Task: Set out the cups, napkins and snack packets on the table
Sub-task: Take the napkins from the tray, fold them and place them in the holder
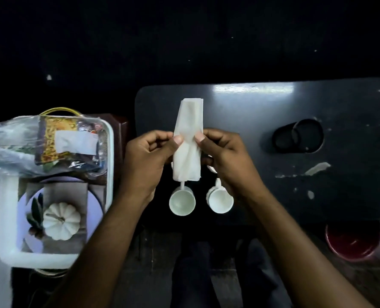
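Both hands, left hand (150, 152) and right hand (223, 155), grip clamped on a folded white napkin (188, 138) above two cups (182, 202) on the desk (273, 103).

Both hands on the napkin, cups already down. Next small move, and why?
Probably lower the napkin onto the bare table by the two white cups. Left hand and right hand both pinch it mid-air, folded long, and the cups are already placed.

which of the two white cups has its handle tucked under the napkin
The left cup. Its handle runs up behind the bottom edge of the napkin, whereas the right cup sits clear of it, beside the right hand.
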